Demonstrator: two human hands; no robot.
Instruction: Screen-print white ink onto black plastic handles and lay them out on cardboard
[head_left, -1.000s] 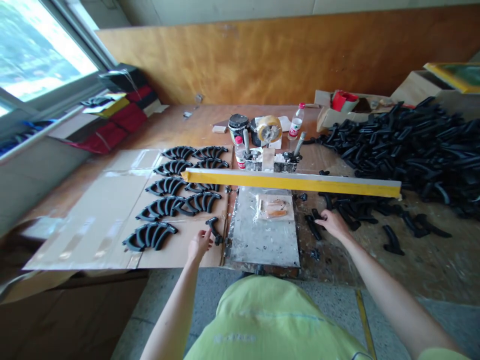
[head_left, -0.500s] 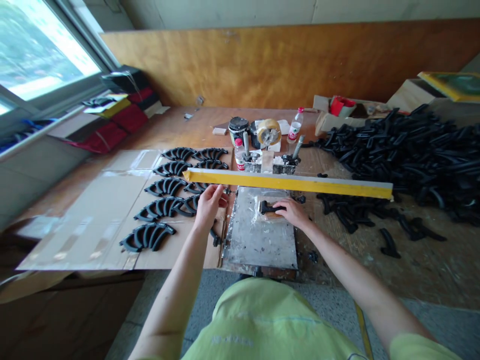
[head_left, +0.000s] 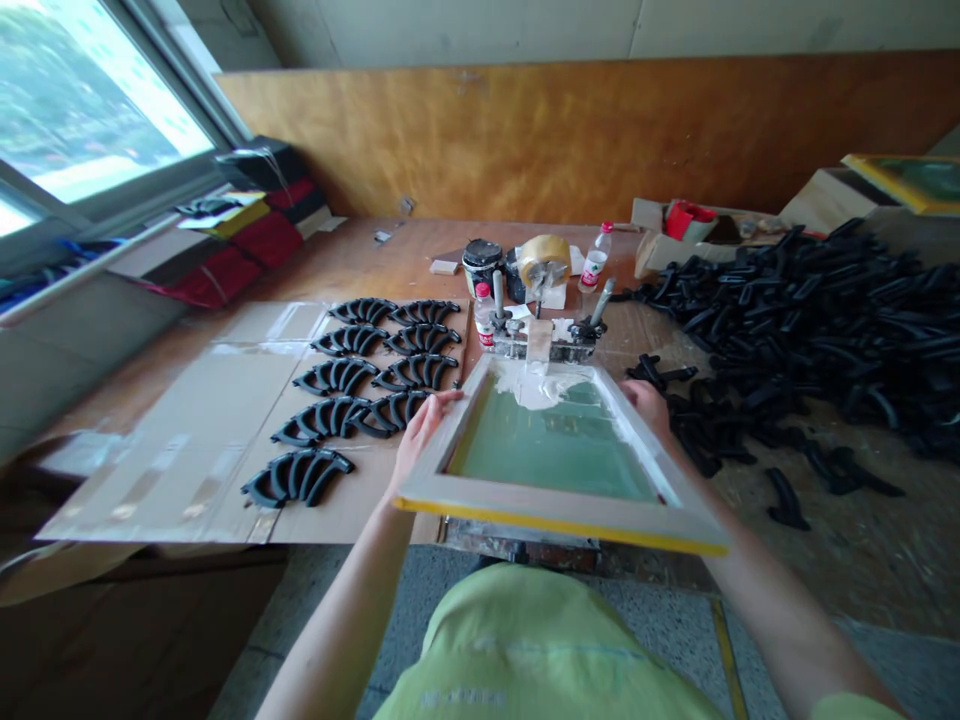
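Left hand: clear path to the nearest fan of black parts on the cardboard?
Probably yes. The left hand grips the screen frame at its left side; the nearest fan lies uncovered on the cardboard, nothing between.

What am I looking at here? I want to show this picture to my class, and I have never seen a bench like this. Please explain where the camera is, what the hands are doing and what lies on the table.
The camera sits on the person's head and looks down, so the two bare arms are their own. The left hand and right hand each grip a side of a wooden frame with green mesh stretched across it, a printing screen. White paste lies at its far end, near the metal clamps that hold the frame at the back. To the left, a cardboard sheet carries neat rows of curved black parts. To the right is a big loose heap of black parts. Behind the frame stand a pot, a roll of tape and two small bottles.
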